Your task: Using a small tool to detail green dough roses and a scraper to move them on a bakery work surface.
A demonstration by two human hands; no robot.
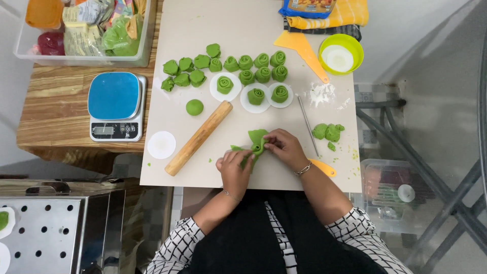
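Near the front edge of the pale mat, a little right of its middle, both hands work a strip of green dough. The right hand pinches the rolled upper end of the strip between fingertips and thumb, while the left hand closes its fingers over the lower, flatter end, which trails toward the front edge. To the left of the hands a wooden rolling pin lies slantwise, its lower end near the front left corner, and a round green dough ball sits just above it. A bare white paper disc rests at the mat's left edge. Toward the back, rows of finished green dough roses stand close together, three of them set on white discs. Right of the hands lie a thin metal rod, some green dough scraps and an orange scraper partly hidden under the right wrist. A green bowl and a second orange scraper sit near the back right corner. Off the mat's left edge, a blue-topped kitchen scale stands on a wooden board.
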